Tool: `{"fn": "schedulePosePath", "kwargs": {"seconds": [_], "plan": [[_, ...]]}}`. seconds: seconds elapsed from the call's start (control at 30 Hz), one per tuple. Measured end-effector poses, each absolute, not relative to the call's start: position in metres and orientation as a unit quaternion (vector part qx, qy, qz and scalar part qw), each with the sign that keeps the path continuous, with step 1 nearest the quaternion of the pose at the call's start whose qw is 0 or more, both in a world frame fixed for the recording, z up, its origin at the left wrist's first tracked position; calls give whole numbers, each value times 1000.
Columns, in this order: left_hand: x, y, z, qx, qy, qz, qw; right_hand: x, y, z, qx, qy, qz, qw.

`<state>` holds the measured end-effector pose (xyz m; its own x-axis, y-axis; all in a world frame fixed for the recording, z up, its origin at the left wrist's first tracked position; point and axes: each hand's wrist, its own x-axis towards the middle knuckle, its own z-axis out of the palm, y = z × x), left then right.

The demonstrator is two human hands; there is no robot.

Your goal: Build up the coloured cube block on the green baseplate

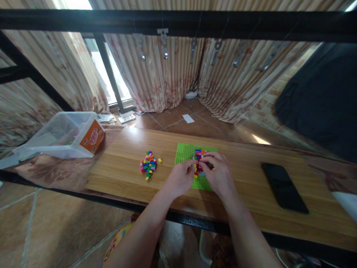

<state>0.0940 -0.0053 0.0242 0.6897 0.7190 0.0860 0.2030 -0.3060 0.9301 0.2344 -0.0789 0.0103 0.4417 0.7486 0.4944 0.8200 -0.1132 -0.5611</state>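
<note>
Left hand (181, 178) and right hand (220, 173), together at frame centre, pinch the brick cluster (198, 158) on the green baseplate (184, 153); loose bricks (148, 165) lie left.

The single camera sits on my head, looking forward and down over my forearms at the counter (125, 167). It stands fairly near my grips, which meet just below the frame's centre; curtains (167, 74) and floor lie beyond them.
</note>
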Motion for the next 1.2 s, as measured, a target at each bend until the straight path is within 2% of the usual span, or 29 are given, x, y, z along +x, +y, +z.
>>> {"fn": "schedulePosePath", "kwargs": {"seconds": [0.37,1.2], "plan": [[95,-4,28,766,281,222,534,225,-77,11,-747,-507,-22,428],[96,-6,30,755,273,199,562,226,-78,4,-736,-523,-73,424]]}}
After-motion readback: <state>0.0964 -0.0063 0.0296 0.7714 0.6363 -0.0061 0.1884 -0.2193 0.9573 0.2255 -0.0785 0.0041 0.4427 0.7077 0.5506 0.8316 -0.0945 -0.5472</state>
